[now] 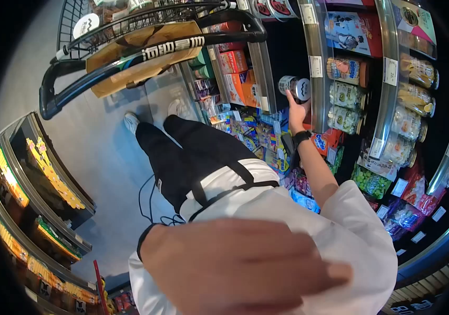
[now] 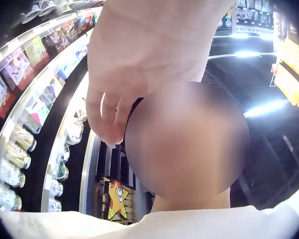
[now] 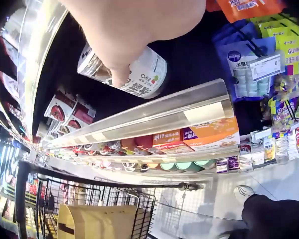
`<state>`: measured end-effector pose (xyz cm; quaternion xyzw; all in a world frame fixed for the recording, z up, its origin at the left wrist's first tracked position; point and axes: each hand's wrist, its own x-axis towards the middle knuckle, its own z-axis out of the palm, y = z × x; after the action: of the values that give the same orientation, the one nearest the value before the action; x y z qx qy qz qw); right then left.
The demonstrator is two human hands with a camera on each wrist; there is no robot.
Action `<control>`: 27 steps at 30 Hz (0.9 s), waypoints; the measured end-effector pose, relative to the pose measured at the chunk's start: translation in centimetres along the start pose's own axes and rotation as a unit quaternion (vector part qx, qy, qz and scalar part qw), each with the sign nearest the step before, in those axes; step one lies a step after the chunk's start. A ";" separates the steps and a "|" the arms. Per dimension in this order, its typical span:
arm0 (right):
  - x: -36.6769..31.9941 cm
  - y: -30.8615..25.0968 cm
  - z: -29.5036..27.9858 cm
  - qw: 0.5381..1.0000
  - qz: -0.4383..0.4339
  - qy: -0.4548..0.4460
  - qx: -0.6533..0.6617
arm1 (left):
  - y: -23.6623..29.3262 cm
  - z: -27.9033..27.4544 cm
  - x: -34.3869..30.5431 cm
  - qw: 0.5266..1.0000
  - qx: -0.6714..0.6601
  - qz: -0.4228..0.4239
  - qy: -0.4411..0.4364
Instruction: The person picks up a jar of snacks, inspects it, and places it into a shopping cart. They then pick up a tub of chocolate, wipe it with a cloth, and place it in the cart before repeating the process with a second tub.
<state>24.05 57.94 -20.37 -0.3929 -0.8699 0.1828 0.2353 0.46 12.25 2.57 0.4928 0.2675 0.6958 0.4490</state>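
Observation:
My right hand [image 1: 299, 114] reaches into a dark shelf bay and grips a plastic jar [image 1: 292, 86] with a white lid and printed label. In the right wrist view, a digit of the right hand [image 3: 139, 25] lies across the label of the jar [image 3: 150, 74], which is tipped on its side; the other fingers are mostly hidden. The left hand [image 1: 240, 265], blurred, is raised close below the head camera, back toward it. Nothing shows in the left hand [image 2: 144, 55] in the left wrist view, where its palm and loosely bent fingers appear near the face.
A shopping cart [image 1: 153, 48] with a cardboard piece stands ahead. Shelf rails with price tags [image 1: 391, 71] run along the right, bearing jars [image 1: 419, 71] and bagged sweets [image 1: 371, 181]. Another shelf [image 1: 51, 173] borders the aisle floor [image 1: 106, 210] on the left. A cable hangs beside the legs.

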 end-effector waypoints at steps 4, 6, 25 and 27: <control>1.6 1.3 1.7 0.991 0.101 0.040 0.076 | -2.4 1.2 0.5 0.991 0.046 0.012 0.129; 2.5 3.5 2.2 0.978 0.147 0.041 0.140 | -3.5 1.1 0.4 0.989 0.071 0.015 0.128; 6.7 10.4 6.1 0.955 0.211 0.125 0.165 | -10.7 0.5 -3.3 0.914 0.142 -0.019 0.380; 6.7 10.1 6.3 0.947 0.228 0.125 0.186 | -11.0 0.4 -4.1 0.907 0.138 -0.038 0.395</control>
<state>22.73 68.56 -28.87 -0.5497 -0.6710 0.3396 0.3636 5.22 13.57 -8.04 0.2238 0.5351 0.7719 0.2602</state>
